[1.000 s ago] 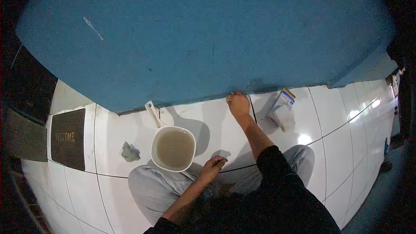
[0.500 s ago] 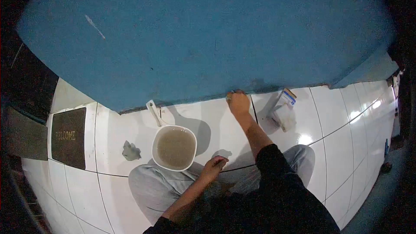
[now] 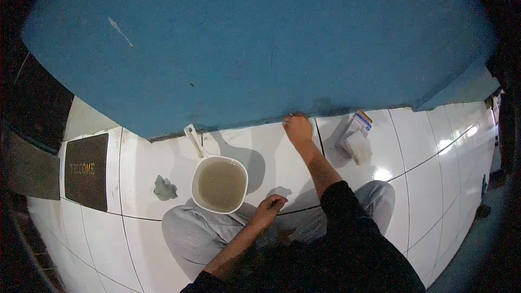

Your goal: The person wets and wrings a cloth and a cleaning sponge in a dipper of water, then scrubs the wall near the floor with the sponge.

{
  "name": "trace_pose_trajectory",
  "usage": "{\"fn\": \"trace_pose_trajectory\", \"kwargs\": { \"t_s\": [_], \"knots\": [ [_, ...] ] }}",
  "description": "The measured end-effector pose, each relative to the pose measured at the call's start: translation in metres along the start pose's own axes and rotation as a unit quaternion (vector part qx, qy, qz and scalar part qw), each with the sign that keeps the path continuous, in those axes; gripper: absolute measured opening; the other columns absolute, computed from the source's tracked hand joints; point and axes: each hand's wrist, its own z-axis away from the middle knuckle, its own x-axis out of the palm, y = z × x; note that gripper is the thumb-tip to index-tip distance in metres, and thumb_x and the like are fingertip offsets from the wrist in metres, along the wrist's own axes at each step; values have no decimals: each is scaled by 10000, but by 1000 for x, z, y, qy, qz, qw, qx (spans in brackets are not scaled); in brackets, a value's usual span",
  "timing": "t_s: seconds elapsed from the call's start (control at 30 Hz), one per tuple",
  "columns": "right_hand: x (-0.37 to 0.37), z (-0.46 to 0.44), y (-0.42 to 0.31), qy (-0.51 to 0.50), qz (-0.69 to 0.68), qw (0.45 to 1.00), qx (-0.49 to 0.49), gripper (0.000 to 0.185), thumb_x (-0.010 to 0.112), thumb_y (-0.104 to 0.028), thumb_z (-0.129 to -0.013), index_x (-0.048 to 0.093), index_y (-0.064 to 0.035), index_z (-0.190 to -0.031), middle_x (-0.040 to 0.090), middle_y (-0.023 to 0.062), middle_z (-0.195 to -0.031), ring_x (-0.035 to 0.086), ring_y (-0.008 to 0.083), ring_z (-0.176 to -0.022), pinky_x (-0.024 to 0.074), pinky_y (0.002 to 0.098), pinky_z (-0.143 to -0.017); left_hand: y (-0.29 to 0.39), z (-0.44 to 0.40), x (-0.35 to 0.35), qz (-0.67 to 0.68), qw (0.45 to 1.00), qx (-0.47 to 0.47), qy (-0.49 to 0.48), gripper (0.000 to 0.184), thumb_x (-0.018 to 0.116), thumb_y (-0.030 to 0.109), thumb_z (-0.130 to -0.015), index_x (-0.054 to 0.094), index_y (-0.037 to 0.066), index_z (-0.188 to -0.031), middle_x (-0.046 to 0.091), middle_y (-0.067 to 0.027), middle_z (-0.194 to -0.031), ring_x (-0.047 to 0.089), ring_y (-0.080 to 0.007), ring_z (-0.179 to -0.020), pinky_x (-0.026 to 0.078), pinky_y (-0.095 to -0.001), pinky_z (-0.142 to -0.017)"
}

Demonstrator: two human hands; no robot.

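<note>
My right hand (image 3: 299,128) is closed at the foot of the blue wall (image 3: 271,49), where the wall meets the white tiles. Its fingers pinch something small and pale that I cannot make out. Over my lap, my left hand (image 3: 268,208) is held with its fingers curled together; whatever it may hold is hidden. A white dipper (image 3: 246,184) full of cloudy, brownish liquid stands left of my left hand, its handle pointing to the wall. Right of my right hand a clear plastic packet (image 3: 358,145) with a blue and yellow label lies on the floor.
A crumpled grey-green lump (image 3: 165,188) lies on the tiles left of the dipper. Farther left is a dark doormat (image 3: 87,172) lettered WELCOME. My crossed legs in grey trousers (image 3: 190,233) are close below the dipper. The wall has a corner at the right.
The view has shifted very slightly. My right hand stays at the wall's base with only small finger changes, and my left hand has hardly moved.
</note>
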Motion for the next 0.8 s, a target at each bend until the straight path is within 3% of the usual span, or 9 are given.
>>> {"fn": "trace_pose_trajectory", "kwargs": {
  "t_s": [0.03, 0.2, 0.27, 0.37, 0.53, 0.6, 0.63, 0.8],
  "knots": [
    [5, 2, 8, 46, -14, 999, -12, 208, 504, -258, -761, 619, -85, -764, 569, 152, -864, 562, 310, -790, 472, 418, -664, -1, 0, -1, -1, 1000, -1, 0, 231, 497, 238, -839, 572, 32, -914, 539, -34, -769, 476, -124, -728, 384, -261, -683],
    [-3, 14, 41, 29, 9, 997, 71, 254, 458, -281, -790, 612, -78, -784, 556, 162, -842, 554, 325, -775, 466, 410, -684, -7, -4, 3, -25, 999, 23, 29, 233, 495, 233, -840, 571, 27, -917, 566, -47, -825, 500, -132, -791, 387, -260, -723],
    [3, 13, 46, 69, 6, 995, 77, 156, 599, -190, -654, 619, -99, -779, 577, 132, -779, 566, 302, -744, 469, 382, -659, -9, -6, 3, -34, 999, 35, 20, 231, 494, 232, -841, 572, 29, -918, 570, -49, -837, 503, -135, -802, 387, -259, -732],
    [3, 4, 29, 39, -1, 999, -4, 151, 541, -207, -722, 613, -90, -784, 557, 148, -838, 552, 324, -781, 469, 407, -677, -5, -4, 5, -31, 998, 49, 10, 226, 496, 230, -840, 573, 34, -921, 571, -46, -841, 505, -134, -803, 389, -258, -732],
    [6, 3, 14, 89, -53, 995, -6, 118, 558, -191, -688, 605, -105, -754, 565, 132, -803, 570, 318, -734, 482, 411, -621, -1, 1, 0, -12, 999, 50, 18, 209, 504, 213, -837, 573, 35, -924, 562, -29, -812, 497, -118, -767, 396, -259, -693],
    [-13, 5, 24, 13, 19, 1000, 7, 135, 591, -189, -662, 619, -105, -764, 575, 136, -785, 563, 296, -730, 471, 383, -634, 5, 2, -1, -6, 1000, -3, 9, 201, 506, 199, -836, 569, 30, -926, 556, -19, -794, 492, -109, -753, 398, -261, -673],
    [-2, 7, 35, 60, 12, 997, 42, 123, 581, -176, -665, 614, -101, -757, 576, 126, -790, 564, 299, -703, 470, 387, -623, 1, 1, -1, -2, 1000, -2, 11, 201, 506, 199, -836, 569, 30, -926, 556, -19, -794, 492, -109, -753, 398, -261, -673],
    [17, 8, 57, 87, 25, 996, 14, 121, 568, -187, -670, 607, -91, -732, 583, 96, -764, 562, 278, -714, 462, 387, -627, -2, -3, 5, -17, 999, 36, 10, 202, 506, 206, -835, 574, 37, -924, 546, -24, -793, 484, -115, -746, 385, -253, -678]
  ]
}}
